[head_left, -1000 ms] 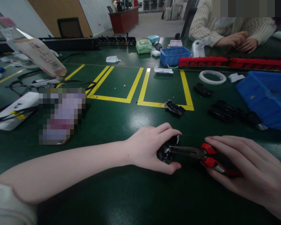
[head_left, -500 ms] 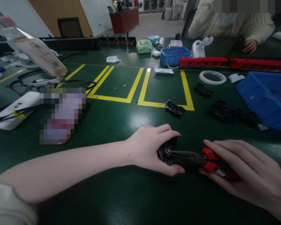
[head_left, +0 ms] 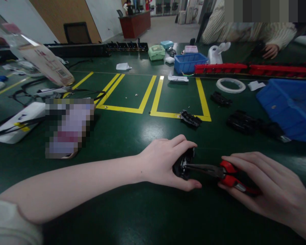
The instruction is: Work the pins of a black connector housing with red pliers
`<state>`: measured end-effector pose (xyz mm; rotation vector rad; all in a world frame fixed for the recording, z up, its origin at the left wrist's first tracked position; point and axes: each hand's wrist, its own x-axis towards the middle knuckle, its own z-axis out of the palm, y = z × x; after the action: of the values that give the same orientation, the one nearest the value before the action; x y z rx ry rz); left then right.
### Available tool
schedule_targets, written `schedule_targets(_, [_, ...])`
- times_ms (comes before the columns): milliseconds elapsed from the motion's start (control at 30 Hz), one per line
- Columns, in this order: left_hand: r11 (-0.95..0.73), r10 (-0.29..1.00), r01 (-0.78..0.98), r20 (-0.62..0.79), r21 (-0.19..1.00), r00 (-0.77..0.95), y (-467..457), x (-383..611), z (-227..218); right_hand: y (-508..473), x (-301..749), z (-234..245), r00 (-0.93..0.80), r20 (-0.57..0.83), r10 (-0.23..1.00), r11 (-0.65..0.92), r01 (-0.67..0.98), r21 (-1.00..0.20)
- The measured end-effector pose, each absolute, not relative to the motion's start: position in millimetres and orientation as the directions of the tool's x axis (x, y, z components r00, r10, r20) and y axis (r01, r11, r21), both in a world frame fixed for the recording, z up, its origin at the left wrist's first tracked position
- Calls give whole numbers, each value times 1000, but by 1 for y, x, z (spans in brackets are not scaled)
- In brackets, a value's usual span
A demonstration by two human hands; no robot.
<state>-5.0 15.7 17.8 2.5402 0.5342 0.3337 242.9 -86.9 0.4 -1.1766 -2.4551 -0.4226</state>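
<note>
My left hand [head_left: 165, 163] curls around a small black plastic part [head_left: 180, 169], its thumb and fingers on opposite edges, low over the green table. In my right hand [head_left: 272, 187] is a pair of long-nose pliers [head_left: 211, 170] with red handles. The tips of the pliers meet a small metallic bit on the inner side of the black part; whether they clamp it is too small to tell. Farther off lies another black plastic piece [head_left: 190, 118], close to the yellow tape.
More black parts [head_left: 241, 121] lie at the right beside a blue bin [head_left: 290, 109]. A tape roll [head_left: 231, 85] is behind them. At the left are a phone [head_left: 71, 129], a white box [head_left: 20, 124] and a tilted bottle [head_left: 40, 59]. Across the table sits a person [head_left: 247, 34].
Both hands, the black part and the pliers stay in nearly the same place. The whole view has shifted only slightly.
</note>
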Motion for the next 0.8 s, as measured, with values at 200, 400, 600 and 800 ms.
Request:
schedule_targets(200, [-791,421,287,141,540,896,17,-4,17,-87,246,0,-601,453,659,604,781,158])
schedule_targets(400, [-783,432,296,135,547,892,16,-5,16,-87,246,0,-585,448,676,604,788,118])
schedule_targets(600, [-773,443,309,123,554,888,15,-5,17,-88,247,0,-563,459,688,588,802,102])
schedule_targets(800, [-774,422,289,117,564,899,17,-6,17,-88,247,-3,-578,452,679,597,794,118])
